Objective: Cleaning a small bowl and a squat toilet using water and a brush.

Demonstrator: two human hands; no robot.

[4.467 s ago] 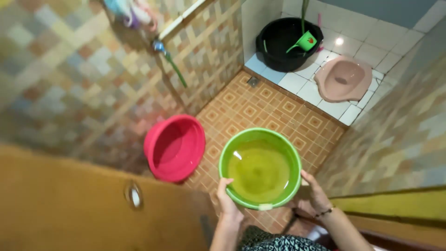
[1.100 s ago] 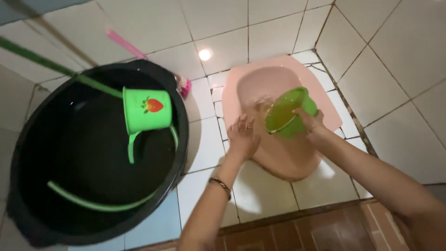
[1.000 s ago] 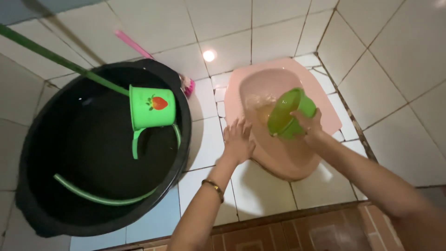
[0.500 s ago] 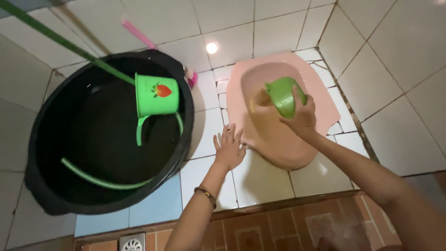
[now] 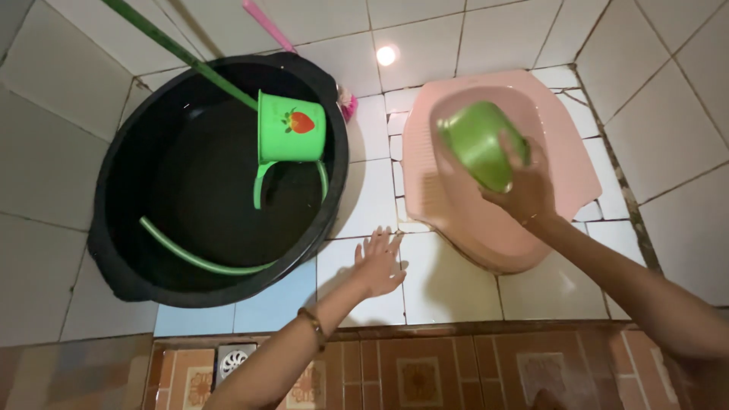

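Green basin (image 5: pixel 480 143) tipped over the pink squat pan (image 5: pixel 566 163).
Right hand (image 5: pixel 524 190) grips the basin's rim; left hand (image 5: pixel 377 263) hangs open, fingers spread, holding nothing.

Thing: a small round green bowl (image 5: pixel 480 144).
Pose: tipped upside down, its bottom facing up.
Place: far right, up in the air over the pink floor toilet (image 5: pixel 566 163), held from the near side.
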